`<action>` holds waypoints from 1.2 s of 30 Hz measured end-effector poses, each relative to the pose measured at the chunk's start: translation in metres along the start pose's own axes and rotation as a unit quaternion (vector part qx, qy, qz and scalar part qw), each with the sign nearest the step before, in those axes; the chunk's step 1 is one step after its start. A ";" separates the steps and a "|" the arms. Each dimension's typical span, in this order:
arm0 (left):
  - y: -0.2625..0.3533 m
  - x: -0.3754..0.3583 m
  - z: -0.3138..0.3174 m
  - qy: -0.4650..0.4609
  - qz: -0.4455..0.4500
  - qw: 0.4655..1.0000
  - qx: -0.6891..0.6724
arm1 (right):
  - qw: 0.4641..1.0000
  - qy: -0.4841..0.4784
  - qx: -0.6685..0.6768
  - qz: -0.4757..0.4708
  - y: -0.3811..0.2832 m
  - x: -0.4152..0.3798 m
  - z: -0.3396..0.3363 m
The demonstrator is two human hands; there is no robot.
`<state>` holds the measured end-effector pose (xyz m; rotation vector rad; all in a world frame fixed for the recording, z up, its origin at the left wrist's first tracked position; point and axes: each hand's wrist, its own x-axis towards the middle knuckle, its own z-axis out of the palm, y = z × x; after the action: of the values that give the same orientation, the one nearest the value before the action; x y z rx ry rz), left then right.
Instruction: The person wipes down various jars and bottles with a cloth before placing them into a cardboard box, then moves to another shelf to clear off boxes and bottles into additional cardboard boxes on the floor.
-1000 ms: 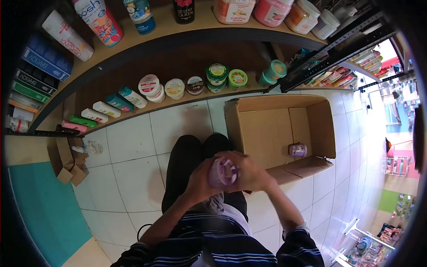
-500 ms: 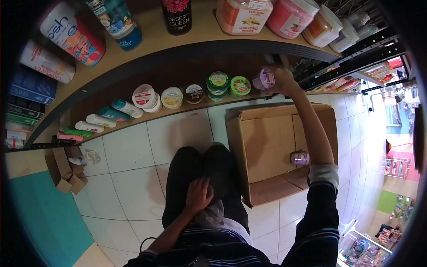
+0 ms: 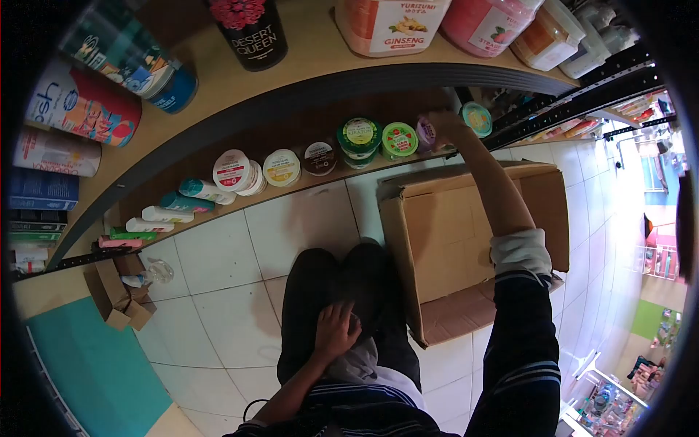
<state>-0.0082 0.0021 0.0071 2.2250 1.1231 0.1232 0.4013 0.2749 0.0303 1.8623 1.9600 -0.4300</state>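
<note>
My right hand (image 3: 444,124) is stretched out to the lower shelf (image 3: 291,182) and grips a small purple jar (image 3: 425,133), set beside a green-lidded jar (image 3: 399,140). A teal-lidded jar (image 3: 477,118) stands just right of the hand. My left hand (image 3: 336,329) rests on my lap with its fingers loosely spread and nothing in it. My right forearm crosses above an open cardboard box (image 3: 437,218) on the floor; the arm hides part of the box's inside.
Round jars (image 3: 280,166) and tubes (image 3: 196,191) line the lower shelf. Bottles and tubs such as a black "Desert Queen" bottle (image 3: 251,33) stand on the upper shelf. Small cardboard pieces (image 3: 120,298) lie on the white tile floor at left.
Both hands held the purple jar at my lap a second ago. My right hand then carried it up to the lower shelf and lowered it beside the green jar; my left hand dropped to my lap.
</note>
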 end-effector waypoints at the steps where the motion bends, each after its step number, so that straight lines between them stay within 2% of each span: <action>1: 0.000 0.000 0.000 0.002 0.000 1.000 0.000 | 1.000 -0.004 -0.012 0.012 -0.001 0.003 0.001; 7: -0.001 0.001 0.002 -0.006 -0.001 1.000 0.012 | 0.997 -0.039 -0.022 0.066 0.008 0.023 0.008; 29: 0.001 0.001 0.004 -0.015 -0.001 1.000 0.017 | 0.997 -0.065 0.013 0.031 0.006 0.017 0.006; 34: -0.001 0.002 0.006 -0.004 0.012 1.000 0.019 | 0.986 -0.119 0.095 0.068 -0.006 0.012 0.007; 35: 0.000 0.001 0.006 -0.016 0.026 0.999 0.016 | 0.985 0.096 0.126 0.066 -0.013 -0.002 0.020; 36: 0.001 0.002 0.006 -0.017 0.014 1.000 0.014 | 0.939 0.307 0.143 0.062 -0.024 -0.022 0.036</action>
<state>-0.0045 0.0001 0.0029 2.2599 1.0804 0.0812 0.3810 0.2371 0.0083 2.5256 2.2256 -0.0940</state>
